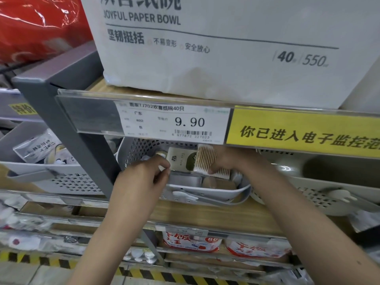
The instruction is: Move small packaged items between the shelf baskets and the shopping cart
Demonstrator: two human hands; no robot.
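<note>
1. Packaged items are the job here; several lie in the grey perforated basket (141,149) on the wooden shelf (205,214), tucked under the price-tag rail (172,122).
2. Left hand (139,177) is at the basket's front left; its fingers (162,164) pinch something small and pale at the tips, too small to name.
3. Just right of those fingertips stands a cream and green card pack (181,161), inside the basket.
4. Right hand (230,161) reaches in further right, curled round a clear pack of cotton swabs (205,157), held above the basket's contents.
5. Beyond the right wrist sits a second, paler basket (308,182).
6. Progress, as I judge it: mid-transfer. No cart is in view, so whether these packs are going in or coming out cannot be told, nor how many remain.
</note>
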